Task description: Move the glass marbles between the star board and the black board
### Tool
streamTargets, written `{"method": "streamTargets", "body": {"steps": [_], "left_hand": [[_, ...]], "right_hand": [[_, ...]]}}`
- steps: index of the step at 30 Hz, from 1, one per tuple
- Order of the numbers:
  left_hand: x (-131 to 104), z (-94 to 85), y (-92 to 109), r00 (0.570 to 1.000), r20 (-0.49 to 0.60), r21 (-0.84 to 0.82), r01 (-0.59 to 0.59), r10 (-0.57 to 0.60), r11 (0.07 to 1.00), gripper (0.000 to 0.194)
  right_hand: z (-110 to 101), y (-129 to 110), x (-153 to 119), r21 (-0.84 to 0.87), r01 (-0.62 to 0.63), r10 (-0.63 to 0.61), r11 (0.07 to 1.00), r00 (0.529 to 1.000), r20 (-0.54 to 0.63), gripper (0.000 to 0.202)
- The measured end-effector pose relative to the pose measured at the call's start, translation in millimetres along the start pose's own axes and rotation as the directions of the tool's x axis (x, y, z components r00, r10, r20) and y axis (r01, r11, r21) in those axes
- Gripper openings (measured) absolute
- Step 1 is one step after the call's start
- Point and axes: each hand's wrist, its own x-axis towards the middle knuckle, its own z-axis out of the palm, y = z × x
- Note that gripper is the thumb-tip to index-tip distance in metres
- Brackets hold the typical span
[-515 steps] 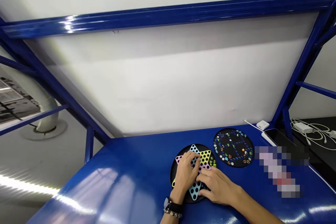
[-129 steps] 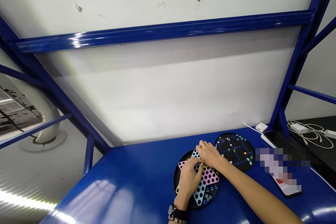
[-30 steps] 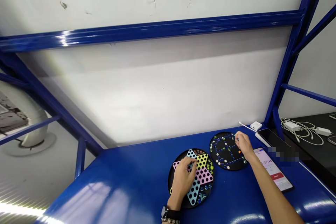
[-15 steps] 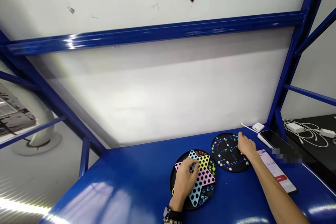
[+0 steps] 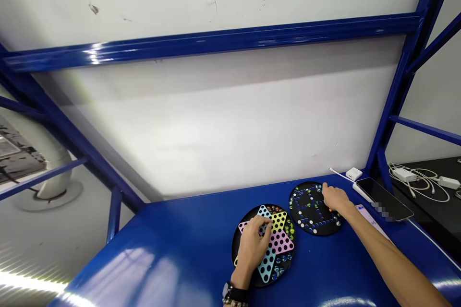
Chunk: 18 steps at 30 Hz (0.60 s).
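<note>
My left hand (image 5: 254, 244) hovers over a round Chinese checkers board (image 5: 266, 265) with a pastel star full of holes and coloured marbles in its rim sections. Its fingers are curled, thumb and index close together; anything between them is too small to make out. Farther right, my right hand (image 5: 334, 197) bends down at the upper right edge of a round black board (image 5: 307, 199), fingers pinched together. Whatever those fingertips hold is hidden. White, green and blue marbles (image 5: 315, 224) sit in this board's dimples. An orange spot shows beneath the right hand.
Both boards lie on a blue table (image 5: 187, 244) against a white wall. A phone (image 5: 372, 220) showing a timer lies partly under my right forearm. Beside it are a dark phone (image 5: 385, 199), a white case (image 5: 354, 173) and cables (image 5: 428, 184). Blue frame bars (image 5: 216, 43) surround the table.
My right hand has shifted slightly left along the black board's upper right edge, and its forearm now covers more of the timer phone. My left hand keeps its pose over the star board.
</note>
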Motion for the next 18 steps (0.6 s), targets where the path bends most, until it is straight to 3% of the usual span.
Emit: {"method": "streamTargets", "body": {"steps": [2, 5, 6, 7, 8, 9, 10, 11, 12, 13, 15, 16, 18], "left_hand": [[0, -0.3, 0, 1.0, 0.001, 0.004, 0.001, -0.001, 1.0, 0.021], [0, -0.3, 1, 1.0, 0.004, 0.003, 0.004, -0.004, 1.0, 0.022], [0, -0.2, 1, 1.0, 0.002, 0.001, 0.004, -0.004, 1.0, 0.022], [0, 0.0, 1, 1.0, 0.0, 0.001, 0.003, -0.003, 1.0, 0.022], [0, 0.1, 1, 1.0, -0.006, 0.003, 0.0, 0.0, 1.0, 0.022], [1, 0.3, 0, 1.0, -0.011, 0.005, -0.003, 0.003, 1.0, 0.022], [1, 0.5, 0, 1.0, -0.015, 0.006, -0.006, 0.006, 1.0, 0.022], [1, 0.7, 0, 1.0, -0.016, 0.006, -0.009, 0.009, 1.0, 0.022], [1, 0.9, 0, 1.0, -0.015, 0.006, -0.009, 0.01, 1.0, 0.022], [1, 1.0, 0, 1.0, -0.014, 0.004, -0.009, 0.009, 1.0, 0.022], [0, 1.0, 0, 1.0, -0.013, 0.001, -0.005, 0.005, 1.0, 0.021], [0, 1.0, 0, 1.0, -0.013, 0.0, -0.002, 0.002, 1.0, 0.021], [0, 0.8, 0, 1.0, -0.014, -0.001, 0.002, -0.002, 1.0, 0.021]], "right_hand": [[-2, 4, -1, 0.139, -0.005, 0.007, 0.99, 1.0, -0.014, 0.014], [-9, 8, -5, 0.35, 0.019, 0.001, 0.937, 0.998, -0.057, 0.028], [-12, 8, -7, 0.482, 0.046, -0.014, 0.875, 0.998, -0.069, 0.033], [-15, 8, -9, 0.658, 0.075, -0.038, 0.75, 0.997, -0.071, 0.034], [-18, 8, -11, 0.837, 0.094, -0.07, 0.539, 0.995, -0.067, 0.033], [-22, 8, -13, 0.962, 0.087, -0.105, 0.259, 0.993, -0.061, 0.03], [-24, 7, -14, 0.998, 0.053, -0.138, -0.029, 0.989, -0.057, 0.025], [-26, 6, -15, 0.968, 0.01, -0.16, -0.253, 0.986, -0.052, 0.021], [-27, 6, -16, 0.926, -0.023, -0.165, -0.376, 0.985, -0.042, 0.018], [-27, 5, -15, 0.9, -0.036, -0.151, -0.435, 0.988, -0.034, 0.017], [-23, 4, -12, 0.915, 0.0, -0.067, -0.404, 0.997, -0.03, 0.022], [-20, 4, -9, 0.955, 0.037, -0.001, -0.295, 0.999, -0.038, 0.027], [-12, 5, -3, 0.996, 0.08, 0.129, 0.049, 0.988, -0.086, 0.034]]}}
